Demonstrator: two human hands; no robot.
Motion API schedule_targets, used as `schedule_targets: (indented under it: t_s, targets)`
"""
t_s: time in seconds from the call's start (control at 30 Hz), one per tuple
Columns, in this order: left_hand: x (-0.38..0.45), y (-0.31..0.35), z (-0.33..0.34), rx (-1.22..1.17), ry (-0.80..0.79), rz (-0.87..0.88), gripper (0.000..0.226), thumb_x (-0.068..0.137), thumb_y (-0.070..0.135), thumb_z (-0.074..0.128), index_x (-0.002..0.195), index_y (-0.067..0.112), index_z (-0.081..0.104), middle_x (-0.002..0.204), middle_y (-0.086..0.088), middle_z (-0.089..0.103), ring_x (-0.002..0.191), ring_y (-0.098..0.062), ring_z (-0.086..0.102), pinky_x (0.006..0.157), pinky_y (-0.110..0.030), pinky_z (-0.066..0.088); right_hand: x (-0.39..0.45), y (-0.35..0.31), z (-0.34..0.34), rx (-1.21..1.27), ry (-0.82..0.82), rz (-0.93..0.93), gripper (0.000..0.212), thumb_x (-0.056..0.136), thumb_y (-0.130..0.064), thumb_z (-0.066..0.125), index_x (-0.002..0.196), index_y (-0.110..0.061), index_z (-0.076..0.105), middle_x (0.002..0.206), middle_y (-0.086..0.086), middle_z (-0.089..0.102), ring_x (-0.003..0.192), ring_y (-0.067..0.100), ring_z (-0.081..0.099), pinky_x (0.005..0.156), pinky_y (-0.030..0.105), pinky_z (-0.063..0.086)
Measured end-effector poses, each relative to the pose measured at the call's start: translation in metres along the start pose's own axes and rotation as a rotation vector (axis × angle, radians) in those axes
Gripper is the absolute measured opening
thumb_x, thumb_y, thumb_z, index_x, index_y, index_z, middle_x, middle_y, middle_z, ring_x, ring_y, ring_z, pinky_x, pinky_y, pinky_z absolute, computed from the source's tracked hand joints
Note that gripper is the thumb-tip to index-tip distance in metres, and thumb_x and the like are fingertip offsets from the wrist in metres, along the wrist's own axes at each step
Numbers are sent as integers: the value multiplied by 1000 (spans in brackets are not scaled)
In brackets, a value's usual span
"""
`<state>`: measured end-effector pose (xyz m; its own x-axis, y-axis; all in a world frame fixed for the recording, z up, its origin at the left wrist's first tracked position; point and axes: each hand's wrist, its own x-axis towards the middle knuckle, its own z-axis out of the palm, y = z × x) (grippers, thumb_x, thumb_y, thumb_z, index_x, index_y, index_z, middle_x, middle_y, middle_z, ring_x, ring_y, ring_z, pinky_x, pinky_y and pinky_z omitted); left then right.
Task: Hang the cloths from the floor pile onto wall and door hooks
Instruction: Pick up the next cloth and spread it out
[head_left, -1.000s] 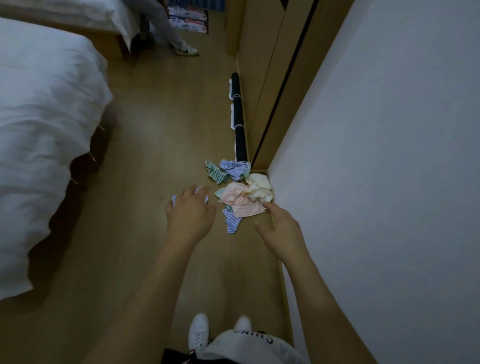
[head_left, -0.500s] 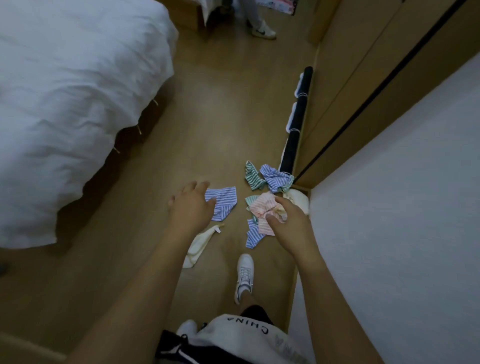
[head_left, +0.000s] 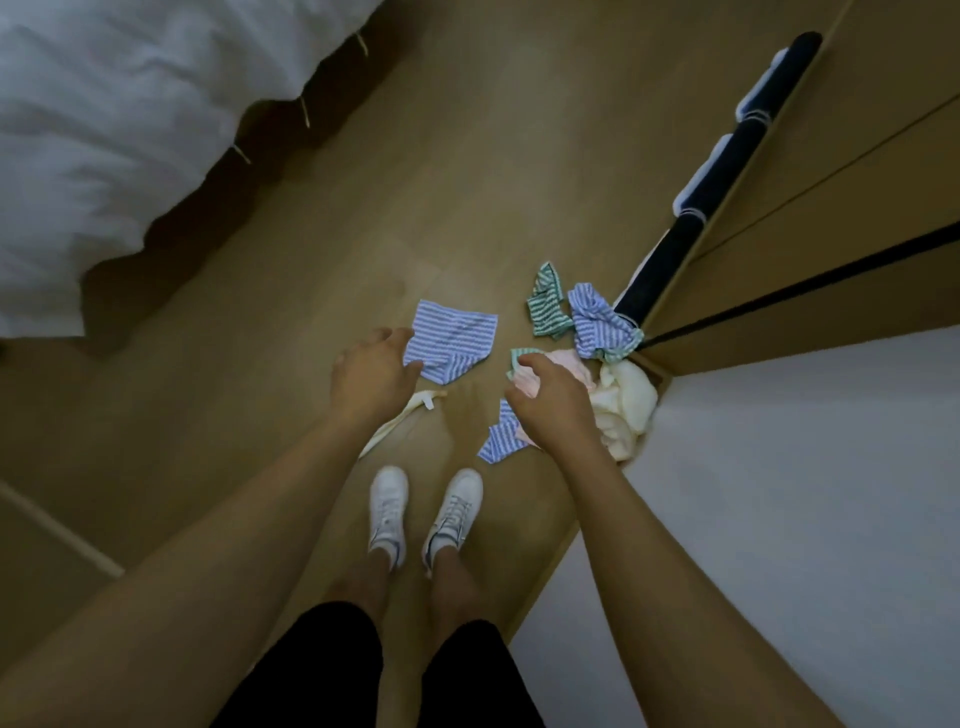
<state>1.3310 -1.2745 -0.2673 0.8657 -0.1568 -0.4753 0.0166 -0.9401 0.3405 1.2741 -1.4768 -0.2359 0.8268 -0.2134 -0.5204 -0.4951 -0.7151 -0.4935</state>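
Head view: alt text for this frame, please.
A person's left hand touches a flat blue striped cloth while the right hand reaches onto a cloth pile on the wooden floor; a white bed is at left.

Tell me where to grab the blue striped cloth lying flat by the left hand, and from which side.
Pinch the blue striped cloth at its near-left corner, coming from above on the left hand side. It lies spread flat and apart from the pile, and that corner seems to sit right at the fingertips, so it should lift free without dragging others.
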Motion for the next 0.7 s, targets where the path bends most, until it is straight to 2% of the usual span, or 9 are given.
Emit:
schedule_targets:
  t_s: [0.17, 0.43, 0.6, 0.7]
  targets:
    - [67, -40, 73, 28, -10, 21, 50, 96, 36, 53, 142, 18, 46, 139, -11, 51, 120, -35, 51, 100, -45, 41, 77, 32, 65, -76, -72, -45, 44, 87, -26, 62, 130, -22, 55, 130, 7, 59, 119, 25, 54, 92, 32, 42]
    - [186, -123, 219, 114, -84, 102, 49, 95, 37, 55, 140, 18, 48, 135, -11, 53, 117, -35, 53, 96, -45, 42, 202, 110, 205, -229, -171, -121, 42, 89, -25, 62, 130, -20, 56, 126, 9, 62, 115, 28, 58, 96, 38, 46]
    - [245, -159, 309, 159, -167, 175, 50, 92, 33, 55, 140, 19, 48, 135, -10, 53, 115, -34, 52, 94, -41, 40, 273, 155, 288, -320, -258, -180, 40, 91, -20, 59, 131, -17, 57, 127, 10, 61, 111, 28, 59, 90, 39, 48]
    - [279, -171, 356, 208, -241, 221, 52, 93, 37, 55, 142, 21, 45, 138, -8, 50, 120, -32, 50, 97, -40, 40, 311, 176, 332, -401, -336, -232, 40, 91, -15, 57, 131, -16, 56, 130, 10, 57, 117, 29, 54, 96, 37, 44]
